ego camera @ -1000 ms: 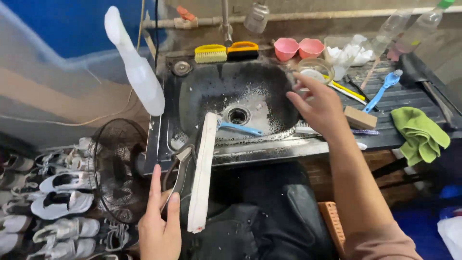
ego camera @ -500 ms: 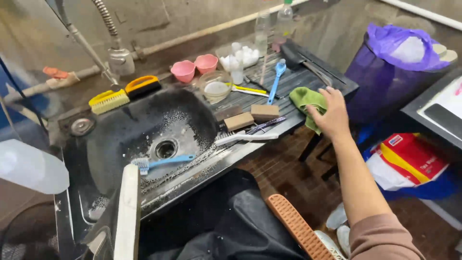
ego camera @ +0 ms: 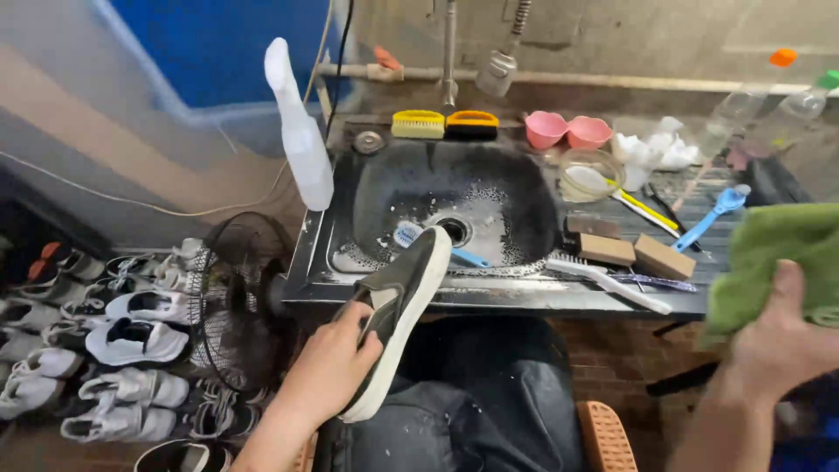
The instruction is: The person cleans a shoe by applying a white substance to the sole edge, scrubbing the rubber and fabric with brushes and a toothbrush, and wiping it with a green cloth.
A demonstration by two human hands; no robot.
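The black sink [ego camera: 524, 188] is overhung at its front edge by a grey slip-on shoe [ego camera: 398, 301], clasped at the heel by the left hand [ego camera: 336, 367]. A green cloth [ego camera: 773, 262] is gripped by the right hand [ego camera: 782, 341]. Being wet, the shoe could slip from that one-handed hold.

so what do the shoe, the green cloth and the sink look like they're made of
Shoe: looks like dark grey fabric, matte, with a white rubbery sole edge.
Green cloth: soft and fuzzy, probably microfibre.
Sink: likely metal, its rim shiny; the basin is darkened and wet.
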